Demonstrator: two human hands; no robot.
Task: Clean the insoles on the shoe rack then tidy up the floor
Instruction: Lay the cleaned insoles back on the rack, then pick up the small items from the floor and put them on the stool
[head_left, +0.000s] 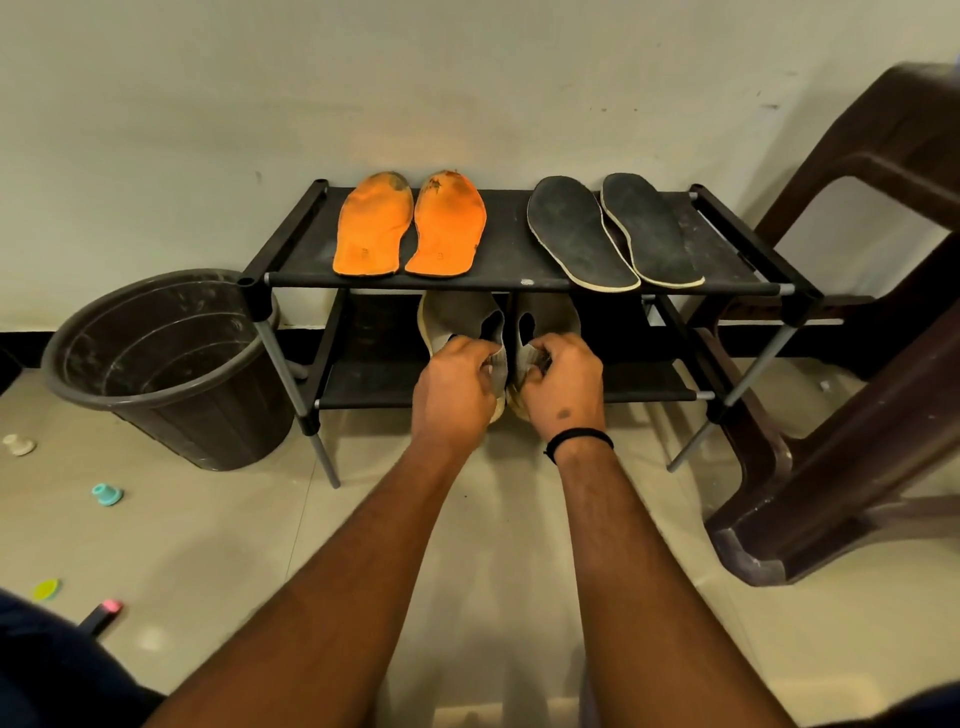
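On the lower shelf, left hand and right hand each pinch a grey shoe. At 12 o'clock, orange insoles and black insoles look unclean; floor litter remains at 9 o'clock.

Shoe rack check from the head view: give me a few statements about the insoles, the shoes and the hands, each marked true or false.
1. Two orange insoles lie on the top shelf of the shoe rack. True.
2. The black insoles lie on the lower shelf. False: they lie on the top shelf, right of the orange pair.
3. The left hand and right hand each grip a grey shoe at the lower shelf. True.
4. The bucket stands right of the rack. False: it stands at the left.
5. The floor holds small scattered items. True.
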